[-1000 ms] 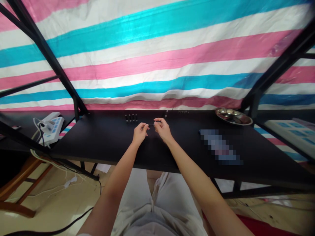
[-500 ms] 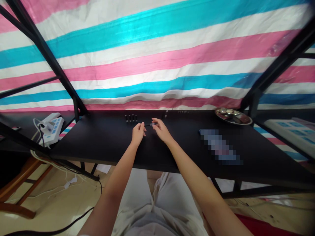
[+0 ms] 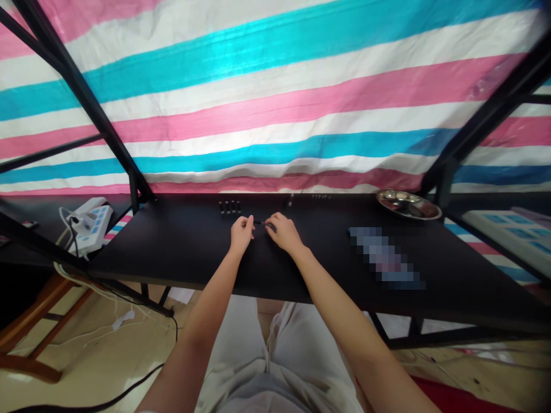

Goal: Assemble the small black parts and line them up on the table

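Observation:
Over the middle of the black table, a slim dark pen-like stick (image 3: pixel 259 222) spans the gap between my two hands. My left hand (image 3: pixel 241 234) is closed, pinching its left end between thumb and fingers. At the other end, my right hand (image 3: pixel 282 230) is closed around the stick, and its fingers hide that tip. Just beyond my left hand stands a short row of several small dark cylinders (image 3: pixel 233 207) with pale ends. A small pale piece (image 3: pixel 290 200) lies beyond my right hand, and several tiny light bits (image 3: pixel 321 197) are lined up to its right.
A round shiny metal dish (image 3: pixel 408 205) sits at the back right of the table (image 3: pixel 181 246). Nearer on the right lies a blurred-out bluish flat item (image 3: pixel 385 258). Black frame posts (image 3: pixel 99 115) rise at both sides. A white power strip (image 3: pixel 92 226) is at left.
My right hand has lowered slightly and its fingers have closed over the stick's right end, covering the clear part that showed before. My left hand has barely moved.

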Tool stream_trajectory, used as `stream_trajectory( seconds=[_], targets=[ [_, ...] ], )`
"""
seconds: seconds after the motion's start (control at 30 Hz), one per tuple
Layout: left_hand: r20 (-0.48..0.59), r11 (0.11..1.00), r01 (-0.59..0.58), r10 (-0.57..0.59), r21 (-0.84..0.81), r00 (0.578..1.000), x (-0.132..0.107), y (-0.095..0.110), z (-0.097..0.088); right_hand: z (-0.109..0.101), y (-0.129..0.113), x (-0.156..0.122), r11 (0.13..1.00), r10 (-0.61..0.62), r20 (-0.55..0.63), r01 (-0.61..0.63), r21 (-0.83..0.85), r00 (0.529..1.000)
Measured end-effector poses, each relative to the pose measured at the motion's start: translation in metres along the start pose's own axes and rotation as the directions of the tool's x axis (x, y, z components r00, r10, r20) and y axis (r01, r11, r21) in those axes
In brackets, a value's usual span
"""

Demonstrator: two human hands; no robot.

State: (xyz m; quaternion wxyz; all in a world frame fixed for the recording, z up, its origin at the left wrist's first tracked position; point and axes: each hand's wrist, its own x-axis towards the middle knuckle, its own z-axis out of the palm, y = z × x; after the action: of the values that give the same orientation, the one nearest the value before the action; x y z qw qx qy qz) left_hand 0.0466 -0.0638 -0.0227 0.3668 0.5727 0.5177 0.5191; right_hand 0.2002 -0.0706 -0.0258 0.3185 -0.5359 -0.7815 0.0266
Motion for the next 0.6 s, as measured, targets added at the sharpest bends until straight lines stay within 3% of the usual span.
stream_trajectory(
  seconds=[0.13,0.3,0.47,0.6],
  targets=[
    [-0.035,0.999,0.015,-0.013,0.051,0.999,-0.0003,0.0010,-0.0013,-0.0025,0.0036,-0.0001,0.988,0.152,-0.038,-0.153,-0.017,0.988],
    [0.060,0.992,-0.034,0.026,0.123,0.998,-0.0044,0.0039,0.0007,-0.0007,0.0013,0.0029,0.908,0.144,-0.119,-0.083,0.411,0.982],
    [0.220,0.999,-0.052,0.053,-0.010,0.974,-0.0048,0.0013,0.0035,0.0027,-0.0034,0.0035,0.779,0.101,0.039,-0.104,0.618,0.994],
    [0.244,0.997,-0.030,0.048,-0.077,0.969,-0.0025,-0.0037,0.0043,0.0014,-0.0005,0.0026,0.740,0.082,0.102,-0.129,0.660,0.991]
  ],
)
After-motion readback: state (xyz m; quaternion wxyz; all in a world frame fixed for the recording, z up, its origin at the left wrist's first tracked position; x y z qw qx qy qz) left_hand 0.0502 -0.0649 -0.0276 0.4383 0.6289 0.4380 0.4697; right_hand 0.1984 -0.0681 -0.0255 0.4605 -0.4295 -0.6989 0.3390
